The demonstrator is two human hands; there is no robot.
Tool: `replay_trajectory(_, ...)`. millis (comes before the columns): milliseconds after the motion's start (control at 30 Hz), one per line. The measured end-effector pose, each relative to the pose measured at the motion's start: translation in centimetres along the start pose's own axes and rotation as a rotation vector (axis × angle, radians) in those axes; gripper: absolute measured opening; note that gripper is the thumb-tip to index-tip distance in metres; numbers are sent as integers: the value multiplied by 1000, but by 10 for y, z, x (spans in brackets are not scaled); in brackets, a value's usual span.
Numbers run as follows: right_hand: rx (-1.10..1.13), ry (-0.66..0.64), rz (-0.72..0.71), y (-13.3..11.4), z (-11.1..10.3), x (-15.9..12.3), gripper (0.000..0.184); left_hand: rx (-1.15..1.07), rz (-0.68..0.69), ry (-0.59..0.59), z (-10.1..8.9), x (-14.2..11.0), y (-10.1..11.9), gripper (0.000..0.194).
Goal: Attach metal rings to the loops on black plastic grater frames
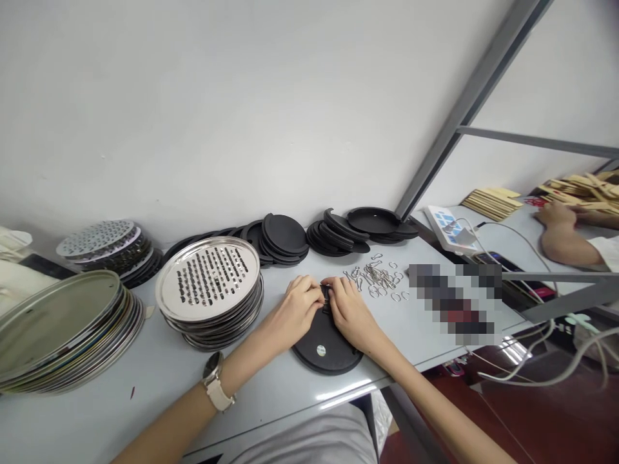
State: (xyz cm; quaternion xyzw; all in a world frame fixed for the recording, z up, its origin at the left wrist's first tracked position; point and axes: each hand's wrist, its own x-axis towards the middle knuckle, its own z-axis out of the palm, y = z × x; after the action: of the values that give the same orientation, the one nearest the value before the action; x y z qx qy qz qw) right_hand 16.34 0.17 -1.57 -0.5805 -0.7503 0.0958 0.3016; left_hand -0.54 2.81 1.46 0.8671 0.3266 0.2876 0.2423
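Note:
A round black disc (325, 351) with a small silver centre mark lies on the grey table (145, 412), under my hands. My left hand (293, 312) and my right hand (351, 312) meet at its upper edge, and their fingertips pinch a small dark piece (327, 300), partly hidden by my fingers. A loose pile of small metal clips and rings (374, 278) lies just right of my right hand. A stack of perforated steel plates (207, 278) stands left of my left hand. A wristwatch (213, 377) sits on my left wrist.
Stacked plain metal trays (53, 328) and more perforated discs (94, 238) stand at the left. Black discs (283, 235) line the wall. At the right, a co-worker's hand (556, 216) works near wooden strips (491, 203). A pixelated patch (454, 303) covers part of the table.

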Motion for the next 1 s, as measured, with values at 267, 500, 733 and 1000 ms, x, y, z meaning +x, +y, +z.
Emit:
replay_trajectory(267, 122, 108, 21, -9, -14, -8, 12, -40, -49, 37, -4, -4, 0, 14)
replay_trajectory(500, 269, -42, -10, -7, -31, -25, 7, -70, -41, 23, -5, -4, 1, 14)
replay_trajectory(733, 330, -53, 10, 1, -30, -29, 9, -52, -3, 18, -3, -3, -3, 15)
replay_trajectory(1000, 393, -37, 0, 5, -23, -25, 13, -15, 102, 20, 4, -6, -9, 22)
